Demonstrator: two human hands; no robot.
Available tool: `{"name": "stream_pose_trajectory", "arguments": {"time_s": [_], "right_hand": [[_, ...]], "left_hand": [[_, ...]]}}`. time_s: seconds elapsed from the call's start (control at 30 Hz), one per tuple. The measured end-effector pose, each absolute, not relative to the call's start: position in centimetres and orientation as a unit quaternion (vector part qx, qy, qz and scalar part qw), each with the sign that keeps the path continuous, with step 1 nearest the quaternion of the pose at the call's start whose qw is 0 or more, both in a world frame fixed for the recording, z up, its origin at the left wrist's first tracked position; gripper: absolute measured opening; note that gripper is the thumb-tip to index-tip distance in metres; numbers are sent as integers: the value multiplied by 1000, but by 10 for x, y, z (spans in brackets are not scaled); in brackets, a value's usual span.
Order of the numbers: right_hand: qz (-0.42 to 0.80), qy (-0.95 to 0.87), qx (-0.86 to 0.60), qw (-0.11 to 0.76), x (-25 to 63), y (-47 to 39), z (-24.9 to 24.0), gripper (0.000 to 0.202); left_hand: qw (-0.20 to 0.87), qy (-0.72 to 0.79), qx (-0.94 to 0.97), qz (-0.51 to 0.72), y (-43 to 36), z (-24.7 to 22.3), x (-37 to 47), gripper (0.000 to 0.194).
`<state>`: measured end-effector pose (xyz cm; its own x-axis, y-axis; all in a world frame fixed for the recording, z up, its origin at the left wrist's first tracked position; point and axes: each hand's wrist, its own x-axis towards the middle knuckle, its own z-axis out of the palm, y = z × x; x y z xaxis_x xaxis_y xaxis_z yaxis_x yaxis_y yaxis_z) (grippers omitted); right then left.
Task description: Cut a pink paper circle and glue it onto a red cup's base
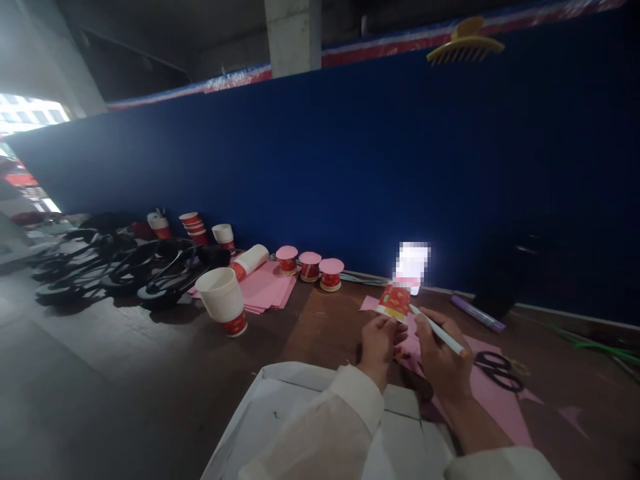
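My left hand (379, 343) pinches the rim of a red paper cup (394, 300) with yellow and white at its lower edge. In my right hand (444, 353) is a white marker (447, 335) with an orange end, its other end close to the cup's side. Pink paper (493, 400) lies under and beside my hands. Black-handled scissors (500, 371) rest on that paper, right of my right hand. Just behind the cup stands a bright phone screen (413, 263), blurred out.
Three small red cups with pink round tops, one a cup (331, 273), line the blue partition (300, 167). Stacked paper cups (223, 300) and pink sheets (265, 287) stand left, beside black headsets (165, 273). A purple marker (477, 313) and green strips (600, 350) lie right.
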<state>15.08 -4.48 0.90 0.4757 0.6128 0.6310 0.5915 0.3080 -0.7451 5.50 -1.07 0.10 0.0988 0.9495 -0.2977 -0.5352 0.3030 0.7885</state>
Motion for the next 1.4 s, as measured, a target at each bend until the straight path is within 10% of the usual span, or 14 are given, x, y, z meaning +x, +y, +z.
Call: {"name": "stream_pose_trajectory", "arguments": {"time_s": [1.4], "right_hand": [[-35, -590, -582, 558, 143, -46, 11, 32]], "left_hand": [[653, 366, 322, 580, -12, -7, 59, 20]]}}
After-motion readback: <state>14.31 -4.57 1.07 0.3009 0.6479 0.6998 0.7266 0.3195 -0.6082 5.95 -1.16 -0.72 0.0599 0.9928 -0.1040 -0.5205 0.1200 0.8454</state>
